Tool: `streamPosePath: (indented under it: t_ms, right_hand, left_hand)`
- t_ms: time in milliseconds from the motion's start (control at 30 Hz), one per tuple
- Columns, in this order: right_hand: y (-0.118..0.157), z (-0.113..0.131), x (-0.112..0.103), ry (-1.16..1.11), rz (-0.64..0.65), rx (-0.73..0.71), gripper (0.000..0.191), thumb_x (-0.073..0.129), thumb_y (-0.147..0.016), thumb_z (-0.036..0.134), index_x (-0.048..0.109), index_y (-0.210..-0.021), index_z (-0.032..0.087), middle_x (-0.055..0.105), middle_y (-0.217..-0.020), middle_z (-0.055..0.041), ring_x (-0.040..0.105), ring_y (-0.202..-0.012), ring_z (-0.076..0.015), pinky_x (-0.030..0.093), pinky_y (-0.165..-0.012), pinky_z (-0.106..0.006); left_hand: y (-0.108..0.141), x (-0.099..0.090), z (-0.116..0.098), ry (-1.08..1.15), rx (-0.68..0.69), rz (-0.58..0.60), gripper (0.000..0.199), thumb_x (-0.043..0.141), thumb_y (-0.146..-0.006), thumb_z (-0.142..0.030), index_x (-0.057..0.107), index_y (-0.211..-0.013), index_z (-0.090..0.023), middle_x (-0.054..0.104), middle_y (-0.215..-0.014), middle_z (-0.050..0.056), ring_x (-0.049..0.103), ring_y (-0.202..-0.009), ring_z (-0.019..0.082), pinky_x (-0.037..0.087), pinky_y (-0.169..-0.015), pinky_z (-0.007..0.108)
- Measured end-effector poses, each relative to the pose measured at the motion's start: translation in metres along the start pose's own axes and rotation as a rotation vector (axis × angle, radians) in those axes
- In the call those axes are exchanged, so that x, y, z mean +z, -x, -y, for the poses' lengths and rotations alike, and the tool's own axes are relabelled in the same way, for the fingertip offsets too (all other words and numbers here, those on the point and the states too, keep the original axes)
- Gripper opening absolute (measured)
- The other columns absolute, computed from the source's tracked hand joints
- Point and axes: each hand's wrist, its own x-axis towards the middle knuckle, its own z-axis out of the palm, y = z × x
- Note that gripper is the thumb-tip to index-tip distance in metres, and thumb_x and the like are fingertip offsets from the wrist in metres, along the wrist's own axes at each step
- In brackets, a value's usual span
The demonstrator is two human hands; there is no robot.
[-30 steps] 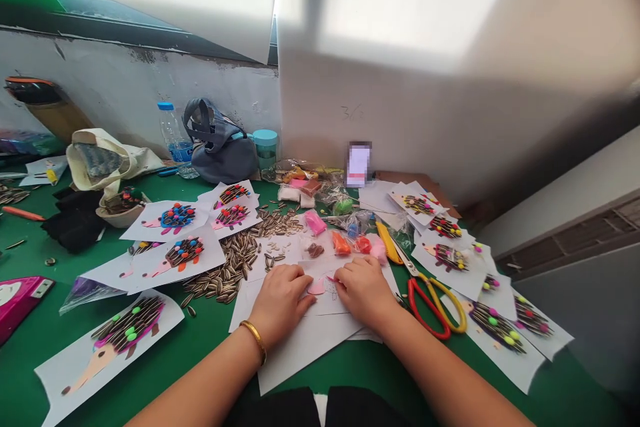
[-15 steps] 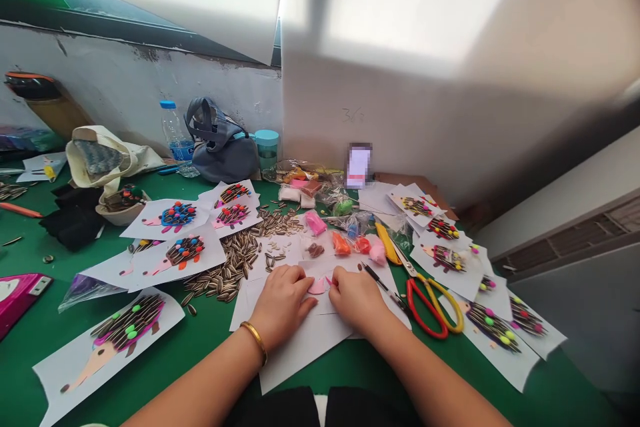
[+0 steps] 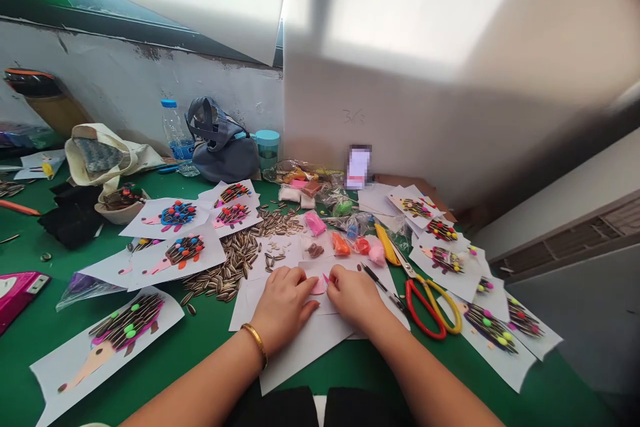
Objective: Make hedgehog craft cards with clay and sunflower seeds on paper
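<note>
"Head view: where was the pink piece (image 3: 317, 287)?"

"On white paper (image 3: 299, 360), between the hands: three o'clock from the left hand (image 3: 283, 301), nine from the right hand (image 3: 353, 293)."

"Hands?"

"Left lay palm-down, thumb apart from its curled fingers, fingertips at the piece's near side. Right had fingers bunched at the opposite edge; couldn't tell whether they pinched it."

"Surroundings?"

"Striped seeds (image 3: 234, 271) heaped at ten o'clock from the left hand. Black pen (image 3: 381, 285), then scissors (image 3: 417, 275), at three from the right. Orange packet (image 3: 341, 245) toward one from the piece."
</note>
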Motion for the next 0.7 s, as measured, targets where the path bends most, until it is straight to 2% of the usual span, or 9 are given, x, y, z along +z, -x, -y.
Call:
streamPosePath:
  t_ms: [133, 300, 500, 700]
  right_hand:
    - [0.001, -0.011, -0.002, -0.050, -0.041, -0.069, 0.018, 0.052, -0.095, 0.028, 0.069, -0.099, 0.027, 0.075, -0.088, -0.0020, 0.066, -0.082, -0.0188, 0.030, -0.068, -0.030]
    - [-0.007, -0.020, 0.001, -0.072, -0.199, -0.222, 0.020, 0.057, -0.093, 0.017, 0.074, -0.093, 0.029, 0.072, -0.093, -0.0010, 0.061, -0.091, -0.0171, 0.026, -0.082, -0.034]
    - [-0.010, -0.024, 0.005, -0.032, -0.225, -0.336, 0.020, 0.061, -0.090, 0.013, 0.072, -0.091, 0.030, 0.071, -0.089, 0.0007, 0.056, -0.091, -0.0171, 0.022, -0.086, -0.037]
    - [-0.010, -0.025, 0.007, -0.016, -0.248, -0.365, 0.018, 0.060, -0.091, 0.015, 0.072, -0.089, 0.029, 0.069, -0.087, 0.0000, 0.052, -0.089, -0.0173, 0.021, -0.088, -0.038]
  left_hand:
    - [0.000, 0.001, -0.001, -0.024, 0.039, -0.009, 0.030, 0.064, -0.086, -0.031, 0.064, -0.116, -0.032, 0.058, -0.101, 0.005, 0.050, -0.094, 0.025, 0.040, -0.093, 0.046]
    - [0.000, 0.002, -0.001, -0.056, 0.060, -0.021, 0.028, 0.062, -0.088, -0.031, 0.066, -0.115, -0.035, 0.058, -0.101, 0.005, 0.050, -0.095, 0.024, 0.036, -0.100, 0.050]
    - [0.000, 0.002, -0.002, -0.054, 0.066, -0.033, 0.029, 0.062, -0.087, -0.029, 0.066, -0.115, -0.035, 0.058, -0.101, 0.004, 0.051, -0.095, 0.023, 0.034, -0.103, 0.052]
    - [0.000, 0.003, -0.003, -0.068, 0.043, -0.004, 0.030, 0.061, -0.088, -0.029, 0.066, -0.117, -0.035, 0.058, -0.103, 0.005, 0.051, -0.097, 0.023, 0.031, -0.106, 0.053]
